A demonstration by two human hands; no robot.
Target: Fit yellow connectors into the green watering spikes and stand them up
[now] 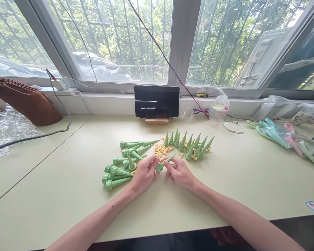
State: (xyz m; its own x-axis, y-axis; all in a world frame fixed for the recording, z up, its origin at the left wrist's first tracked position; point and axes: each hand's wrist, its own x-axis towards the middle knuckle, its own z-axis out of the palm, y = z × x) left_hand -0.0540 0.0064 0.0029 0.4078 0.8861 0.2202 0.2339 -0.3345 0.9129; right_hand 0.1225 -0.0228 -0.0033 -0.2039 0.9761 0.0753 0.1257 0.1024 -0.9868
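Observation:
A green plant watering spike point(161, 167) is held between my two hands above the table, its pointed end tilted up to the right. My left hand point(146, 171) is closed at the spike's wide end, fingers pinched; a small yellow piece may be there, but the fingers hide it. My right hand point(181, 173) grips the spike's other side between thumb and fingers. Just beyond lies a pile of small yellow valve pieces point(162, 150). Several green spikes point(119, 171) lie on their sides at the left. Behind on the right, other spikes point(189, 148) stand points up, some with yellow pieces attached.
A black tablet point(157, 99) with a phone point(157, 112) before it stands against the windowsill. To the left are a brown pouch point(28, 101) and a black cable point(60, 131). Plastic-wrapped pastel items point(279, 134) and a coiled white cable point(232, 127) lie on the right.

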